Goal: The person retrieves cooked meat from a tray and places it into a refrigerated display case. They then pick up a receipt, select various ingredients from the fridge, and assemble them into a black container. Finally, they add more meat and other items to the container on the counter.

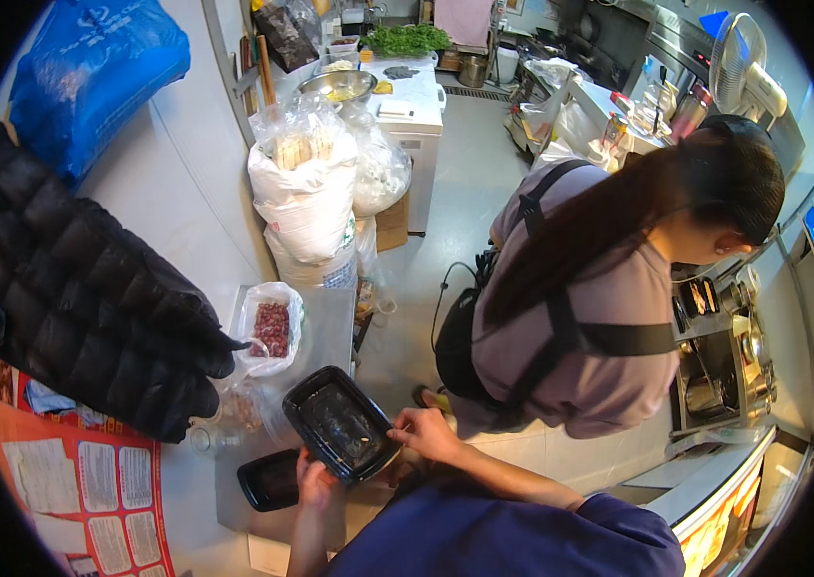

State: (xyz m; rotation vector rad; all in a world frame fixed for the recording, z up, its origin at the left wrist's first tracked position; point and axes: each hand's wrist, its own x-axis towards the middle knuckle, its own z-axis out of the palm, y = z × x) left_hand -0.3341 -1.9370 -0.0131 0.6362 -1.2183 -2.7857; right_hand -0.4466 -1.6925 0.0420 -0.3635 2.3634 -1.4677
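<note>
Metal kitchen worktop (328, 313): left hand (314, 478) and right hand (428, 436) grip a black tray (338, 419) by its rim.

Its long axis runs eleven to five o'clock; the second tray (267, 480) lies at nine from the left hand, the nearer. Counted: two trays, one white bag (294, 322) of red pieces (271, 331), one co-worker (585, 317).

The only view, a fisheye worn on the head, looks down and forward from near above where the left hand (313, 481) and right hand (428, 436) grip the tray (338, 419); beyond the grip it reaches far along the floor (469, 154), edges bending toward the rim.
</note>
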